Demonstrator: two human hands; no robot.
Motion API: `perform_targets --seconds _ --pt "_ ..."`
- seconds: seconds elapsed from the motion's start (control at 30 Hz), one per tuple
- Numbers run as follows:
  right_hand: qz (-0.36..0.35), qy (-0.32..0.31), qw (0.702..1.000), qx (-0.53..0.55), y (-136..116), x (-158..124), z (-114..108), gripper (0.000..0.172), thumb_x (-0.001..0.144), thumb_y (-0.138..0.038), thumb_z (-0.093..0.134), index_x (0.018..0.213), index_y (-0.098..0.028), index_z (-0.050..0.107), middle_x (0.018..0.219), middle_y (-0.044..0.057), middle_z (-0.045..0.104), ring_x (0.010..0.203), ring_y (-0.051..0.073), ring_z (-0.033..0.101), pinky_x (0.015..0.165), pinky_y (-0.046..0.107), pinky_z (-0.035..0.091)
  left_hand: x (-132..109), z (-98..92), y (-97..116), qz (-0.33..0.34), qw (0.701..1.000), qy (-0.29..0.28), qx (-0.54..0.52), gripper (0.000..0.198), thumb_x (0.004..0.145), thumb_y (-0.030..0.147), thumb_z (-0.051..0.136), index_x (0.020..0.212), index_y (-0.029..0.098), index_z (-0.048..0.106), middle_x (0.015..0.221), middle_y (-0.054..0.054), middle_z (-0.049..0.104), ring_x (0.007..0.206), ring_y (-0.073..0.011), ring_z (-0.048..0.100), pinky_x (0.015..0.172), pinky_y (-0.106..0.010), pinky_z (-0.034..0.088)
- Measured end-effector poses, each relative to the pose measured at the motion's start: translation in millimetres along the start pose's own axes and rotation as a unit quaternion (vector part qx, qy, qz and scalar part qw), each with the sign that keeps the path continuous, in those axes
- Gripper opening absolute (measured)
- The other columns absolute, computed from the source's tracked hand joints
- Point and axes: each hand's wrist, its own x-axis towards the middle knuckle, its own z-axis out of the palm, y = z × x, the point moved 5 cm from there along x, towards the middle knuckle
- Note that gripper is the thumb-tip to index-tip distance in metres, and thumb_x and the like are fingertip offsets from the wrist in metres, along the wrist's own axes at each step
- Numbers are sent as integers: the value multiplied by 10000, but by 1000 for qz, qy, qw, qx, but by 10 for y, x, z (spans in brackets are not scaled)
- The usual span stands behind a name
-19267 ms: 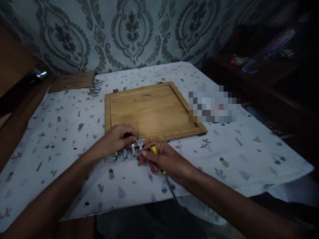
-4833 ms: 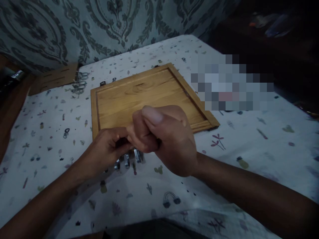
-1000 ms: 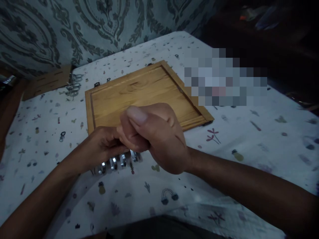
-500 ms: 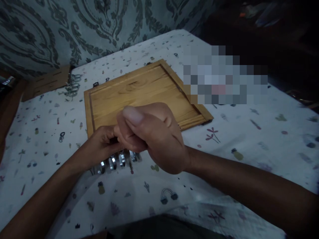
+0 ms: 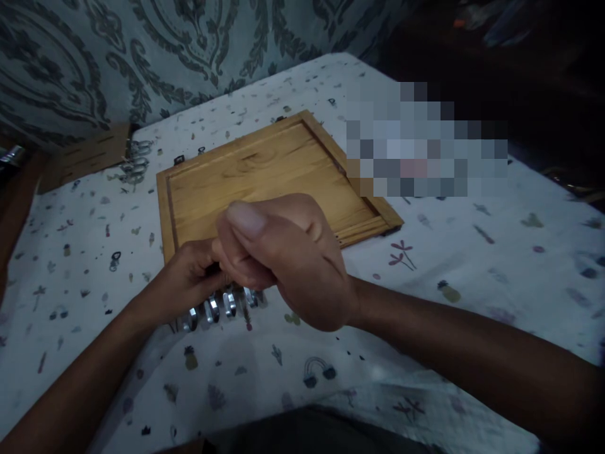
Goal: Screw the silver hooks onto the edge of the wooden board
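Note:
A varnished wooden board [image 5: 255, 173] with a raised frame lies on the patterned tablecloth in front of me. My right hand [image 5: 288, 258] is closed in a fist, thumb on top, above the board's near edge; whatever lies inside the fist is hidden. Just behind it, my left hand [image 5: 196, 268] is bent at the board's near left edge, its fingers drawn together and largely covered by the right hand. Several shiny metal hooks [image 5: 212, 309] poke out beneath the two hands. What the left fingers grip cannot be made out.
A brown cardboard piece [image 5: 87, 157] lies at the far left, with more metal hooks [image 5: 137, 161] beside it. Small dark fittings [image 5: 179, 160] show along the board's far edge. A pixelated patch hides part of the right side. A patterned wall covering [image 5: 189, 50] rises behind the table.
The whole view has shifted very slightly. Both hands keep nearly the same pose and place over the board's near edge.

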Motion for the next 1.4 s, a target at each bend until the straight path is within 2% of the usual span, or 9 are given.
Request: perform_targets --seconds 0.13,0.27,0.43,0.53,0.63,0.77,1.0,1.2,1.4 --pt "-45 -4 999 23 -7 8 -2 427 886 -100 380 487 -204 270 478 -69 280 432 35 302 427 193 301 -18 10 15 20 999 -30 34 164 950 220 540 889 175 686 914 7 724 875 -128 676 805 -238 526" --pt "-34 1 999 25 -22 21 4 423 862 -52 353 481 -210 262 468 -74 235 427 37 301 427 199 284 -38 -12 18 53 997 -25 54 176 961 251 522 916 183 678 927 1 723 873 -135 671 779 -245 514" --pt "-30 3 999 19 -1 17 -7 425 873 -65 348 478 -208 279 466 -66 274 436 44 309 436 202 311 -44 -29 24 65 996 -29 61 201 972 268 500 959 177 679 975 -15 727 898 -146 669 799 -252 517" --pt "-53 -5 998 23 29 0 -21 429 893 -122 382 479 -203 301 476 -62 327 438 41 297 427 203 308 -40 -26 42 76 993 -35 80 205 973 257 497 990 175 685 995 -21 728 910 -149 673 807 -251 522" --pt "-46 -8 999 21 59 -8 -31 431 901 -135 390 487 -204 290 484 -59 326 447 40 307 426 204 300 -43 -25 77 123 987 -15 99 219 983 273 480 1002 189 680 961 -8 727 875 -131 684 766 -226 534" --pt "-72 -26 996 41 24 -7 -16 425 902 -117 366 497 -206 270 485 -65 296 438 33 300 423 200 294 -64 -25 102 190 974 23 119 243 990 323 463 986 208 678 874 9 718 782 -114 686 681 -205 542" --pt "-54 -15 998 29 49 -2 -26 420 893 -150 384 491 -200 271 487 -59 304 451 37 319 443 193 328 -66 -32 124 200 967 27 157 223 983 297 469 971 216 676 853 2 694 768 -130 665 664 -231 536" --pt "-59 -17 998 17 49 -2 -30 424 905 -169 399 493 -198 302 490 -58 311 455 38 343 451 192 334 -70 -5 180 212 962 11 170 361 1000 338 415 801 192 678 810 -31 666 842 -149 677 728 -262 560" --pt "-64 -20 998 21 43 -3 -34 435 908 -151 412 490 -203 303 490 -58 307 454 44 345 446 204 320 -76 3 145 200 967 -15 158 314 991 300 458 846 192 714 844 -28 706 872 -153 691 765 -284 568"
